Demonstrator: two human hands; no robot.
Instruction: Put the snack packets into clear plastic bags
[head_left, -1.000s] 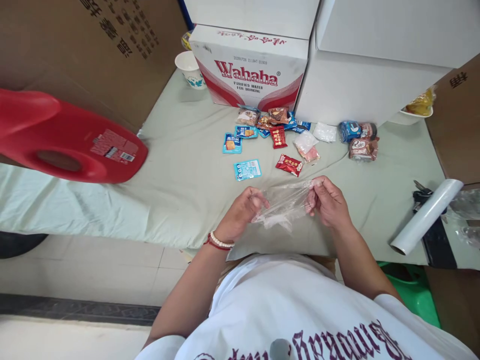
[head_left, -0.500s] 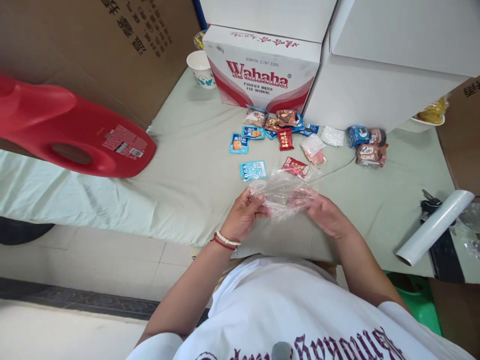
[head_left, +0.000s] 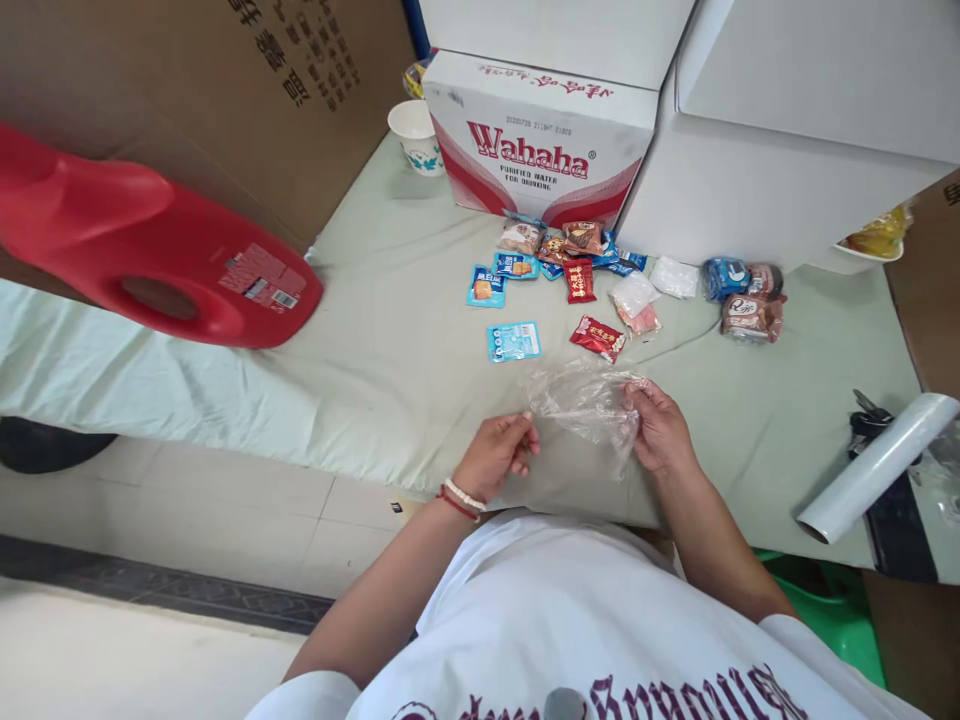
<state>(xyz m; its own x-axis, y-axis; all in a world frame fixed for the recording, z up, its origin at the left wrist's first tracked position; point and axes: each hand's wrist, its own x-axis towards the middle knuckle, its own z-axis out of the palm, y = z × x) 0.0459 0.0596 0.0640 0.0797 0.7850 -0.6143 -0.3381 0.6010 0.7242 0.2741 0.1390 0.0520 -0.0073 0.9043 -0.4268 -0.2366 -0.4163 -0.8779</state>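
A clear, crumpled plastic bag hangs over the pale green cloth, pinched at its right side by my right hand. My left hand hovers just left of the bag with the fingers curled and apart from it, nothing visible in them. A bead bracelet sits on the left wrist. Beyond the bag lie several small snack packets: a light blue one, a red one, and a cluster in front of the Wahaha box.
A white and red Wahaha carton and a white box stand at the back. A red jug lies left, a paper cup behind it. A roll of plastic bags and keys lie right. Brown cartons flank both sides.
My left hand has let go of the plastic bag and drawn back toward me. The right hand alone now holds the bag, which has shifted a little to the right.
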